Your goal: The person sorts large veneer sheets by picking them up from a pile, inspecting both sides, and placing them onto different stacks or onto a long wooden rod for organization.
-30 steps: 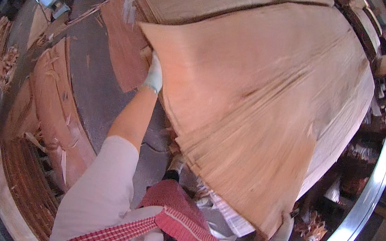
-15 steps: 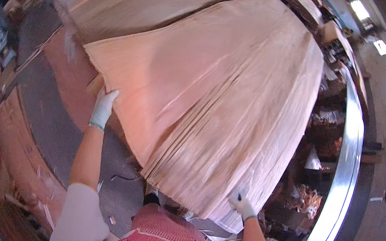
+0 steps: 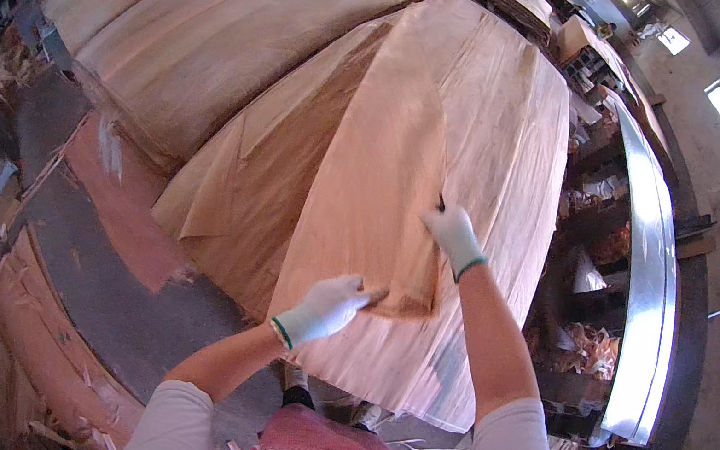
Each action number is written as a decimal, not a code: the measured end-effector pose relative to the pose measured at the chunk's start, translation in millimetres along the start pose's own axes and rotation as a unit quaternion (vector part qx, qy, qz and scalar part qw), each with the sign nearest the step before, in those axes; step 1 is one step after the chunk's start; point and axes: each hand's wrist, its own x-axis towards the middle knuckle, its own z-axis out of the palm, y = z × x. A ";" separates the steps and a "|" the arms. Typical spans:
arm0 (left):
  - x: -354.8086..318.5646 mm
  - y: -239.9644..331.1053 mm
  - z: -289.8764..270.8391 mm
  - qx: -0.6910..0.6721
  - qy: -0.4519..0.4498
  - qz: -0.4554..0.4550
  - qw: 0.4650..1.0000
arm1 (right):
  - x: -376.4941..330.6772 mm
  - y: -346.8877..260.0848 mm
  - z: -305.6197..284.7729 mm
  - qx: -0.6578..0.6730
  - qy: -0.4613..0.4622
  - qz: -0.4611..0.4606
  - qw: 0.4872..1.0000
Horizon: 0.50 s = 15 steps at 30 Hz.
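Observation:
A large stack of thin pale wood veneer sheets (image 3: 516, 174) spreads out in front of me. Its top veneer sheet (image 3: 379, 163) is folded over, so a flap lies across the middle and a darker brown face shows to its left. My left hand (image 3: 324, 308), in a white glove with a green cuff, is closed at the near edge of this flap. Beside the flap's right edge is my right hand (image 3: 454, 239), gloved alike and closed round a small dark object (image 3: 441, 203). Only that object's tip shows, so its kind is unclear.
Another veneer stack (image 3: 248, 41) lies at the far left. On the right, a long shiny metal strip (image 3: 644, 286) runs past shelves with veneer scraps (image 3: 588, 349). Reddish sheets (image 3: 126, 199) and torn pieces lie on the dark floor (image 3: 124, 311) at left.
The top sheet's left side has been lifted and folded over to the right. My left hand has moved right with its edge; my right hand has moved up and farther away.

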 end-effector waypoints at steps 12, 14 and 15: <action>-129.9 -45.2 35.3 0.058 -0.188 0.116 0.974 | -181.8 120.1 213.9 0.280 0.157 0.193 0.927; -124.9 -71.5 42.8 0.105 -0.163 0.034 0.980 | -184.7 137.7 226.1 0.254 0.125 0.234 0.930; -120.9 -84.6 49.0 0.128 -0.149 -0.007 0.981 | -185.5 149.5 225.7 0.240 0.092 0.249 0.934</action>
